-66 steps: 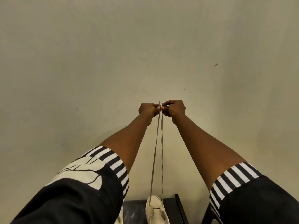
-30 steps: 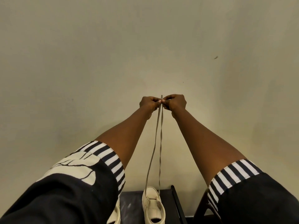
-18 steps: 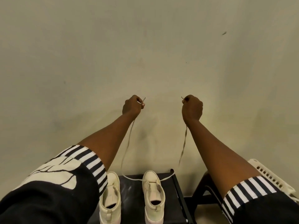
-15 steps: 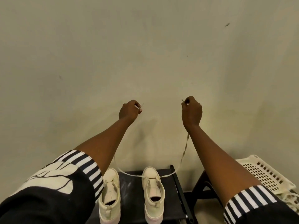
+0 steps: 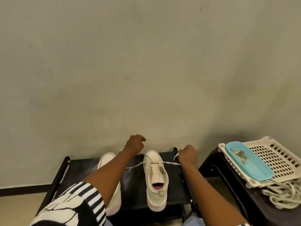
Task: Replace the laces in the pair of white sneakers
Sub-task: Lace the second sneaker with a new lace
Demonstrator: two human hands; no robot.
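Observation:
Two white sneakers stand toes to the wall on a black rack (image 5: 78, 167). My left forearm partly hides the left sneaker (image 5: 106, 160). The right sneaker (image 5: 155, 178) has a white lace (image 5: 170, 163) threaded through its front eyelets, with one end running out to each side. My left hand (image 5: 134, 144) is closed above the rack between the two toes, with the left lace end passing under my forearm towards it. My right hand (image 5: 187, 154) is at the rack's right edge, pinching the right lace end.
A black stool (image 5: 228, 178) on the right carries a white perforated basket (image 5: 276, 157). On the basket rests a light blue tray (image 5: 254, 167) with a lace in it. A pile of loose laces (image 5: 285, 194) lies on the stool. A plain wall is close behind.
My hands held the lace ends together high up, then spread apart and came down to the rack. The lace now runs sideways from the right sneaker. The view has tipped downward.

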